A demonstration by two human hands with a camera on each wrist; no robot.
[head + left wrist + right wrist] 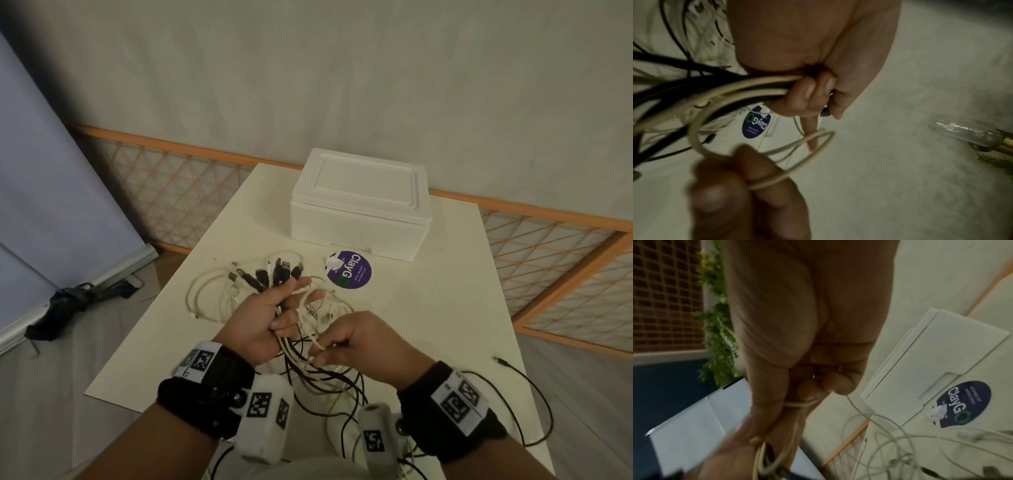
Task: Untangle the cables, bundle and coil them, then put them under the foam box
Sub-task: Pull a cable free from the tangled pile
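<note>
My left hand (279,310) grips a bundle of black and white cables (308,370) above the white table (445,308). Their USB plugs (270,272) fan out past my fingers (809,92). My right hand (320,353) pinches a loop of white cable (766,183) just right of the bundle, and its fingers (826,384) are curled round that cable (799,404). More white cable loops (205,291) lie on the table to the left. The white foam box (359,202) stands shut at the table's far end, also visible in the right wrist view (931,361).
A round purple sticker (349,270) lies in front of the box. One black cable with a plug (500,360) trails along the table's right side and over the front edge. An orange lattice panel (548,260) stands behind, and a black bundle (65,305) lies on the floor at left.
</note>
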